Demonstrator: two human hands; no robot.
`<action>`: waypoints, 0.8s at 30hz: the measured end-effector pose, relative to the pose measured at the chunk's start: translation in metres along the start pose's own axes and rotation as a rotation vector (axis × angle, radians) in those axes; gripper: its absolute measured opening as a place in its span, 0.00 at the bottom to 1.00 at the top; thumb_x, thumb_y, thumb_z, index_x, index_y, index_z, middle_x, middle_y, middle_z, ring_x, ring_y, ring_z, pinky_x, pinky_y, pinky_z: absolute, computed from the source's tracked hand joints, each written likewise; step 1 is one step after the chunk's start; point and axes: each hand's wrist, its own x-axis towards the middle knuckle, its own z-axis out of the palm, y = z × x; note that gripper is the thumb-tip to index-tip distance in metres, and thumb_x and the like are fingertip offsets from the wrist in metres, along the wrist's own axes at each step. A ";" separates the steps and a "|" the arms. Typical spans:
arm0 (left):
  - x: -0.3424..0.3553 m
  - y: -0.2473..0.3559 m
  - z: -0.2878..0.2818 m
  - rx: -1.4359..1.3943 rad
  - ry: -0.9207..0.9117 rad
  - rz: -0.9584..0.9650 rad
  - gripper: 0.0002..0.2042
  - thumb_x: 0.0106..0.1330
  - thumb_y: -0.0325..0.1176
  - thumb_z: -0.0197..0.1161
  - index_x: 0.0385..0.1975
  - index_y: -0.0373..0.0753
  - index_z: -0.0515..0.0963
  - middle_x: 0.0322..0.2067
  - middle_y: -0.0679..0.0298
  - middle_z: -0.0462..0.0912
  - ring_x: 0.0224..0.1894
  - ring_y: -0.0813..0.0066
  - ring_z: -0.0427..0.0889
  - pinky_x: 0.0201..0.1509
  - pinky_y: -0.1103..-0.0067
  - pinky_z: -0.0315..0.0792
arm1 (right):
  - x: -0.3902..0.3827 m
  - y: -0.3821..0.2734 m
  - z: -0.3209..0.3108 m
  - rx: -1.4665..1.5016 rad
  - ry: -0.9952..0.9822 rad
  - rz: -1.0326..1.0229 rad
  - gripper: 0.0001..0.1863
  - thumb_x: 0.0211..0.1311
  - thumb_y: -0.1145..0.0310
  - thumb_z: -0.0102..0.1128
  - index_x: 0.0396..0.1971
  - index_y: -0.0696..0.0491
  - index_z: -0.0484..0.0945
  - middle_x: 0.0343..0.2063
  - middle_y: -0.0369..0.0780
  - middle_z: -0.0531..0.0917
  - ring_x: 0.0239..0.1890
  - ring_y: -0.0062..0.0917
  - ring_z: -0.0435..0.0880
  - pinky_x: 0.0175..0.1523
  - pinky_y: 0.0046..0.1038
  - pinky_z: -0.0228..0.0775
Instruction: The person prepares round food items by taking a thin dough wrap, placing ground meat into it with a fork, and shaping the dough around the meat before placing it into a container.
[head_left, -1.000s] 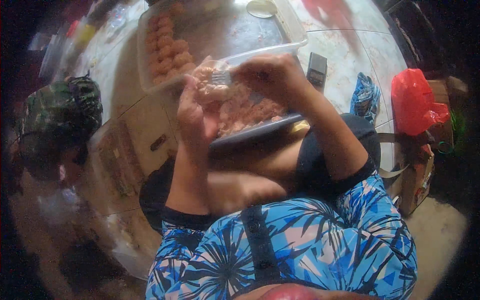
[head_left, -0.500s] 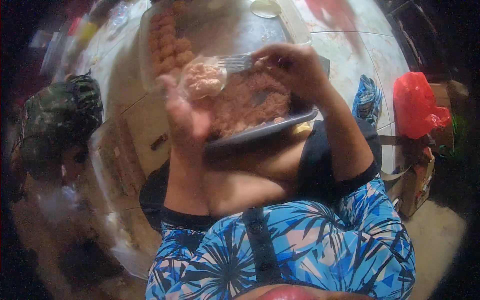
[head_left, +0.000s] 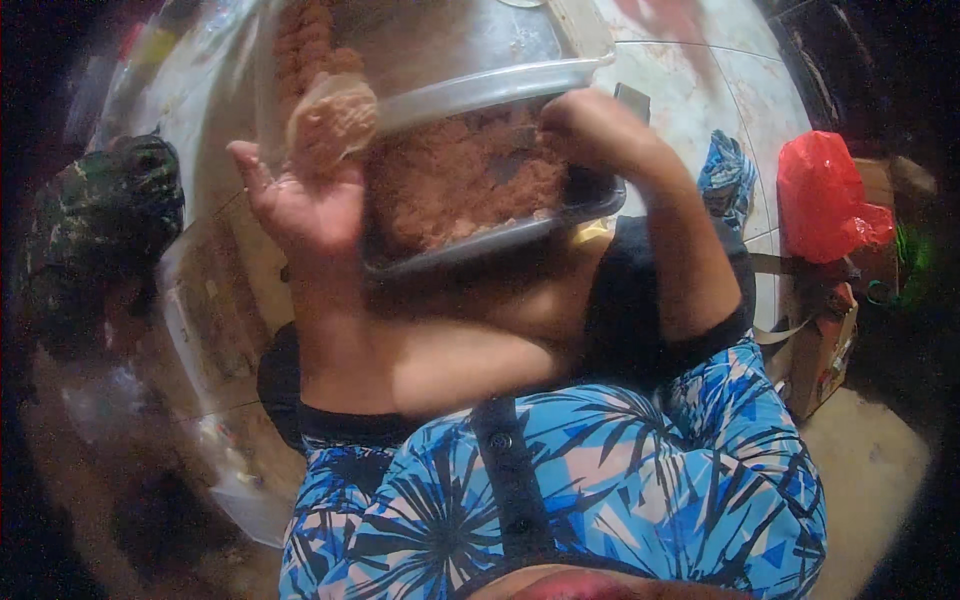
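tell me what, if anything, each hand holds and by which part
The left hand supports a round, filled wrapper from underneath, palm up. What the right hand grips, if anything, cannot be told.

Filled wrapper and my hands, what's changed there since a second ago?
Your left hand has carried the filled wrapper left and away from you, toward the clear tub. Your right hand has drawn apart to the right, near the dark tray; the fork, earlier at the wrapper, can't be made out now. The wrapper still rests on the left hand; tray and tub look unchanged.
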 end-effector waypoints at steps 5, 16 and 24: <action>0.001 -0.005 0.000 -0.018 -0.116 0.016 0.43 0.58 0.58 0.55 0.58 0.22 0.55 0.58 0.40 0.60 0.61 0.45 0.61 0.66 0.58 0.54 | 0.031 0.012 0.062 -0.166 0.112 0.122 0.08 0.51 0.71 0.54 0.28 0.57 0.80 0.31 0.47 0.82 0.39 0.41 0.80 0.45 0.36 0.73; -0.004 0.000 0.007 0.008 -0.054 -0.028 0.34 0.65 0.56 0.43 0.59 0.30 0.58 0.57 0.49 0.65 0.59 0.51 0.64 0.64 0.59 0.56 | 0.036 -0.017 0.055 -0.010 -0.380 0.134 0.11 0.51 0.68 0.60 0.32 0.58 0.80 0.35 0.47 0.82 0.40 0.36 0.81 0.47 0.31 0.72; -0.001 -0.008 -0.008 0.011 -0.188 -0.107 0.34 0.63 0.57 0.48 0.56 0.29 0.62 0.54 0.48 0.68 0.57 0.54 0.67 0.62 0.61 0.59 | 0.015 -0.010 0.001 0.926 -0.226 -0.226 0.13 0.52 0.69 0.64 0.35 0.63 0.79 0.29 0.38 0.82 0.32 0.18 0.78 0.39 0.20 0.71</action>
